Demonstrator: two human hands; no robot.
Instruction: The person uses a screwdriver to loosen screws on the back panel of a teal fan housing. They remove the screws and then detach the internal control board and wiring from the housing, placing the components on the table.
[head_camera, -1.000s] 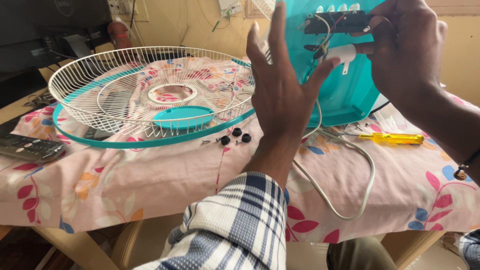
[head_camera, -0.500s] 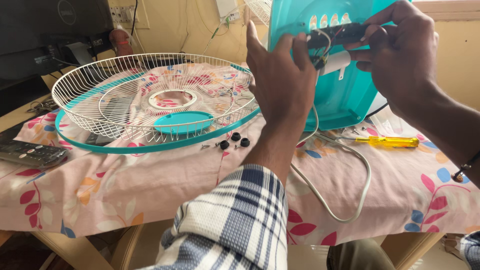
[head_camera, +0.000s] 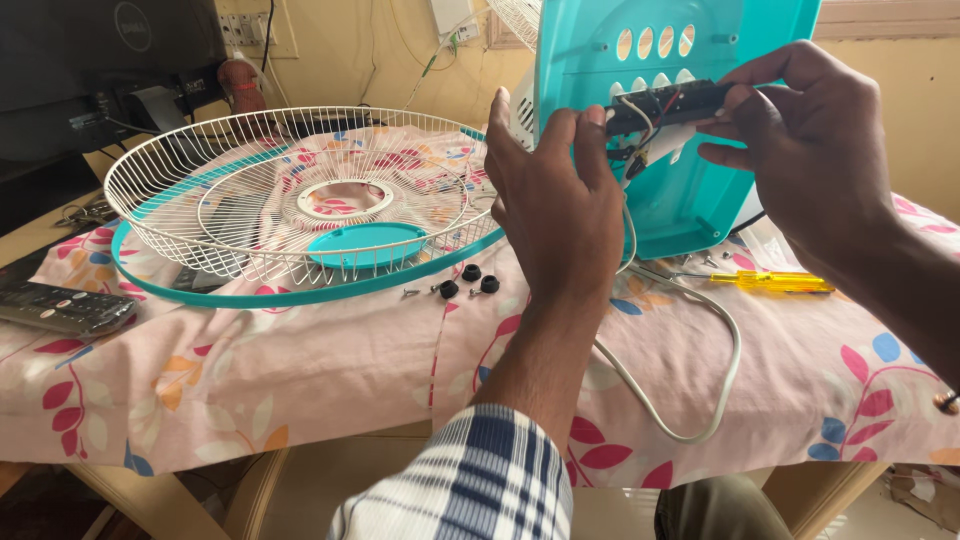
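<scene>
We work at a table under a pink floral cloth (head_camera: 330, 370), with a yellowish wall behind. The landmark is the turquoise fan base panel (head_camera: 690, 190), standing upright at the cloth's far edge. The black switch block (head_camera: 665, 103) with its wires sits against the panel's upper face, just below the row of oval holes.

Risk, as we judge it: the thin wires could snag or pull loose if the block twists, and the small black knobs (head_camera: 468, 281), lying left of the panel near the white wire fan guard (head_camera: 290, 190), could roll off.

Our left hand (head_camera: 560, 210) is raised, back to camera, fingertips pinching the block's left end. Our right hand (head_camera: 810, 150) grips its right end, fingers curled. A yellow screwdriver (head_camera: 770, 283) lies right of the panel's foot; a white cord (head_camera: 700, 400) loops in front.
</scene>
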